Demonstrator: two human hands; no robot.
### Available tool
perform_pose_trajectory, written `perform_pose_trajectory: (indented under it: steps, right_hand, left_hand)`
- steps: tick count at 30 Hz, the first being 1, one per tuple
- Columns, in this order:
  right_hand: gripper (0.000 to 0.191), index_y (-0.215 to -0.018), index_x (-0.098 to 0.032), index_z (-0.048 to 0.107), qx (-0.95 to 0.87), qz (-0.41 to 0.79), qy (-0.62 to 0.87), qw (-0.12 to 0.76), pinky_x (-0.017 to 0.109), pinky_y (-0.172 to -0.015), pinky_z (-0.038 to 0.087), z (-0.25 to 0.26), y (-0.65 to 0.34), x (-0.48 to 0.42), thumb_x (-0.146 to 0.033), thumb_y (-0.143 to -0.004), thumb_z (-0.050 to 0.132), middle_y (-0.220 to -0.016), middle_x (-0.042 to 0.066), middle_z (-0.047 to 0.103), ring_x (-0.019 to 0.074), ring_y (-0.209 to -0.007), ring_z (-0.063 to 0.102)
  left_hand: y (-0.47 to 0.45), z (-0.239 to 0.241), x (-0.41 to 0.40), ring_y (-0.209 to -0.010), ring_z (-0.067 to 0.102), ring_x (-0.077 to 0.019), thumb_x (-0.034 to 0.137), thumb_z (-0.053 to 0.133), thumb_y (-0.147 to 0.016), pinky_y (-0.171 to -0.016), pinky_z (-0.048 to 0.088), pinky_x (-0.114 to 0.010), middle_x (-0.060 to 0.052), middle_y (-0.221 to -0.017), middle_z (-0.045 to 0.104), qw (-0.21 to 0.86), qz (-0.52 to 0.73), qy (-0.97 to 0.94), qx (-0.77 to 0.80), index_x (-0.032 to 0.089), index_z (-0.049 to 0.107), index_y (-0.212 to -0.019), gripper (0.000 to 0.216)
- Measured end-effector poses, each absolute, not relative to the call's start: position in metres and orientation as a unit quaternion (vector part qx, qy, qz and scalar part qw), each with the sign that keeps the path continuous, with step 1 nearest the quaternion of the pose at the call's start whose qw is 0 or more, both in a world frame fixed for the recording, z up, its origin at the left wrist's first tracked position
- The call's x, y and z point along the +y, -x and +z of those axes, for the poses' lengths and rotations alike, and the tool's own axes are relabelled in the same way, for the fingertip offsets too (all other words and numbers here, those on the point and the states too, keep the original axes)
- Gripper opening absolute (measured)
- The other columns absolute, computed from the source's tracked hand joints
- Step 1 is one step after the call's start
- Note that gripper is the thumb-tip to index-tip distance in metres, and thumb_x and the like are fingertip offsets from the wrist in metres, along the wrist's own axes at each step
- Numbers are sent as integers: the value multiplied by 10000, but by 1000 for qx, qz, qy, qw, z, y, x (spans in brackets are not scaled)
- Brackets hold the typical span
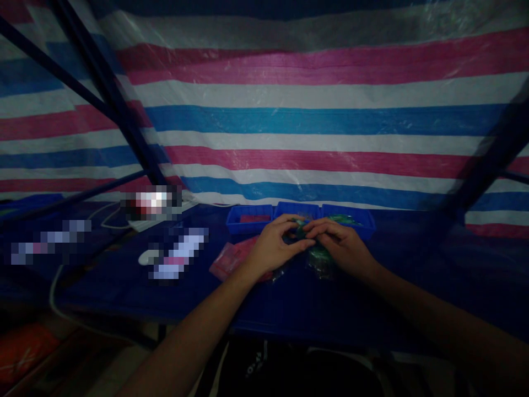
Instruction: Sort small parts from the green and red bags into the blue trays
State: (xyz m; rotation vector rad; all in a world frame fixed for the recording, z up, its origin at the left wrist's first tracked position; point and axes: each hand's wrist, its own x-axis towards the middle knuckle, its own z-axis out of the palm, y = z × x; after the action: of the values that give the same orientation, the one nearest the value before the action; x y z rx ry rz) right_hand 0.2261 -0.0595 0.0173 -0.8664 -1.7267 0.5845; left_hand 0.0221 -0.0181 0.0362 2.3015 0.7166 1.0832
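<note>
Over the blue table my left hand [275, 247] and my right hand [347, 245] meet, fingertips close together. Between them is a small dark green thing [301, 227], too dim to name. Both hands are closed, with thumbs and fingers bent in around it. Just below my right fingers lies a clear plastic bag [320, 266] with something green in it. Partly under my left hand and wrist are pink plastic packets [231, 260]. Behind the hands stand three blue bins: the left bin [248, 227] has pink contents, the middle bin [296, 207] is partly hidden, and the right bin [367, 223] holds green packets.
To the left on the table [198, 300] are a white rounded object [149, 257], blurred-out items and a white power strip [142, 223] with cables. Blue metal posts [119, 118] rise at both sides. A striped plastic sheet [309, 121] hangs behind the table.
</note>
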Motion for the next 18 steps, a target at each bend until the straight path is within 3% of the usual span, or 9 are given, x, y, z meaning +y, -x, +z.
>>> perform_pose_trajectory:
  steps: [5, 10, 13, 18]
  right_hand:
    - [168, -1024, -260, 721, -698, 255, 379, 552, 378, -843, 544, 17, -225, -61, -253, -965, 564, -1105, 59, 673, 197, -939, 661]
    - [164, -973, -272, 754, -720, 157, 405, 541, 446, -1017, 465, 17, -234, -56, -242, -941, 597, -1161, 64, 645, 239, -1158, 598]
    - [201, -990, -296, 770, -743, 185, 401, 503, 462, -1047, 456, 15, -236, -54, -243, -952, 580, -1231, 48, 651, 234, -1182, 607]
    - [220, -1109, -318, 756, -735, 212, 404, 502, 479, -1071, 462, 10, -230, -55, -303, -954, 601, -1223, 51, 672, 242, -1198, 610]
  left_hand:
    - [-20, 36, -16, -1182, 616, -233, 216, 665, -919, -1005, 521, -439, -76, -1286, 644, 204, 394, -852, 279, 224, 739, -1041, 143]
    - [-19, 38, -16, -1103, 638, -222, 166, 634, -907, -933, 537, -414, -73, -1208, 655, 197, 395, -851, 284, 211, 718, -1011, 140]
    - [-19, 38, -16, -1083, 634, -221, 147, 633, -892, -945, 522, -418, -68, -1157, 659, 193, 404, -851, 275, 211, 697, -1029, 164]
    - [-18, 31, -12, -947, 646, -212, 186, 665, -877, -804, 541, -372, -70, -1126, 664, 199, 425, -825, 315, 215, 629, -1147, 273]
